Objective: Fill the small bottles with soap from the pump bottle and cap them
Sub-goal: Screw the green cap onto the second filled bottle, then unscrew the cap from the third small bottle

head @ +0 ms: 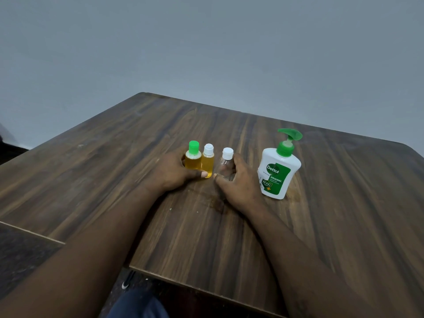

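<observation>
Left hand (pixel 174 171): from my remote seat I see it curled round two amber bottles. The fingers are behind the green-capped bottle (pixel 193 158) and the thumb is at the foot of the white-capped amber bottle (pixel 208 162).
Right hand (pixel 239 183): wrapped round the clear bottle (pixel 226 165), with the fingers behind it and the thumb low in front.
Where things are: all three small bottles stand in a row mid-table (pixel 103 180). The amber pair touch each other, and the clear one is just beside them. The pump bottle (pixel 276 177) stands near, on the right.
Axis: the clear bottle's long axis is upright, cap up and base on the wood. The pump bottle is also upright, and its spout seems to point right, away from the row.
Progress, as I judge it: two bottles are filled and capped. The clear one looks empty with its cap on.
Risk, tipping: the clear bottle is empty and light, so twisting the cap off with a loose hold could topple it into the amber pair.
Risk, spill: the neck is narrow and the spout faces away. Unless the bottle goes right under the nozzle, soap lands on the wood or runs down the outside.
Risk, pump: a one-handed press could rock or slide the tall bottle.
Risk, slippery grip: soapy fingers would make recapping fumble.
</observation>
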Action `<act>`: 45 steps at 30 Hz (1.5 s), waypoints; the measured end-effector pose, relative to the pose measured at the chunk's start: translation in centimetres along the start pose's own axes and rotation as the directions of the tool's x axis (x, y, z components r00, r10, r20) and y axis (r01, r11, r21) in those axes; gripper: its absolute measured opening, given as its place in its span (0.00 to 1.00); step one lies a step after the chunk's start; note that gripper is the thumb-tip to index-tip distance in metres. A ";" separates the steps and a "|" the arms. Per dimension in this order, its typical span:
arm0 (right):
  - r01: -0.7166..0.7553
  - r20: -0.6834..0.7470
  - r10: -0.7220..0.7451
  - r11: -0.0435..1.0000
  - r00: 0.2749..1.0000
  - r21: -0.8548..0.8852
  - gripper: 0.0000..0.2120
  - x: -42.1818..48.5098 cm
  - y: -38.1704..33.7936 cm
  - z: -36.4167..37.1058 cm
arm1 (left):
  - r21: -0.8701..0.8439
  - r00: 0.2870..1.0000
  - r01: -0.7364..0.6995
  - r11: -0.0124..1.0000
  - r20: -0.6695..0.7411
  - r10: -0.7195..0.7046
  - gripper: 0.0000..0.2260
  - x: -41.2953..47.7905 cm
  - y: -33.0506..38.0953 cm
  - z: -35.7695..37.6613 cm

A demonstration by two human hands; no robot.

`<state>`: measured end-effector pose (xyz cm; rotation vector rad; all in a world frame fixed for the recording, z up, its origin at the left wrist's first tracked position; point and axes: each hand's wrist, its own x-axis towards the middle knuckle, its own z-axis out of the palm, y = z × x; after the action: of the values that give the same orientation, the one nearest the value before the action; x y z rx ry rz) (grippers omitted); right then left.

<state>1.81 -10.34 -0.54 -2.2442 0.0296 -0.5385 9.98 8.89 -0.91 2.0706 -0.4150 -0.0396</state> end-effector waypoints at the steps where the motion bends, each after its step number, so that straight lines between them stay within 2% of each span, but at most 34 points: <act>1: -0.005 -0.005 0.005 1.000 1.000 -0.004 0.16 0.0 0.0 0.0 | 0.008 1.000 -0.007 1.000 0.005 0.007 0.29 0.0 0.1 0.1; 3: -0.022 -0.024 0.022 1.000 0.999 0.004 0.16 0.0 0.1 -0.1 | 0.025 0.999 -0.031 0.999 0.023 0.030 0.31 0.0 0.4 0.3; 6: -0.054 -0.036 0.054 0.998 0.998 0.008 0.19 0.1 0.2 -0.2 | 0.039 0.997 -0.060 0.997 0.043 0.058 0.27 -0.2 0.5 0.6; 9: -0.076 -0.035 0.076 0.997 0.997 0.000 0.21 0.2 0.3 -0.2 | 0.040 0.997 -0.070 0.997 0.041 0.069 0.28 -0.3 0.5 0.5; 13: -0.096 -0.019 0.096 0.995 0.995 -0.001 0.21 0.3 0.4 -0.2 | -0.004 0.997 -0.077 0.997 0.017 0.077 0.19 -0.1 -0.2 0.3; 17: -0.109 -0.012 0.109 0.994 0.994 0.003 0.21 0.3 0.6 0.0 | -0.009 0.998 -0.053 0.999 -0.043 0.053 0.21 0.1 -0.3 0.4; 22: -0.108 -0.053 0.107 0.994 0.993 -0.018 0.20 0.8 0.7 0.7 | 0.012 0.998 -0.048 0.999 -0.029 0.048 0.23 0.4 -0.3 0.5; 28: -0.090 -0.118 0.089 0.996 0.989 0.000 0.27 1.0 -0.3 1.3 | 0.006 0.997 -0.059 0.998 -0.043 0.059 0.24 0.5 -0.7 0.5; 30: -0.084 -0.104 0.084 0.996 0.991 0.003 0.28 1.0 -0.5 1.5 | 0.018 0.996 -0.070 0.997 -0.049 0.071 0.21 0.5 -0.7 0.5; 36: -0.054 -0.110 0.057 0.998 0.992 0.033 0.22 1.1 -0.4 1.5 | 0.033 0.996 -0.078 0.996 -0.038 0.080 0.19 0.5 -0.5 0.6; 45: -0.080 -0.013 0.081 0.995 0.997 0.063 0.22 1.4 -0.1 1.1 | 0.032 0.997 -0.071 0.997 -0.031 0.072 0.32 0.0 -0.4 0.5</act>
<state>3.47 -9.76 -0.62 -2.1677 0.1094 -0.5065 10.01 8.65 -1.51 2.0820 -0.4724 0.0436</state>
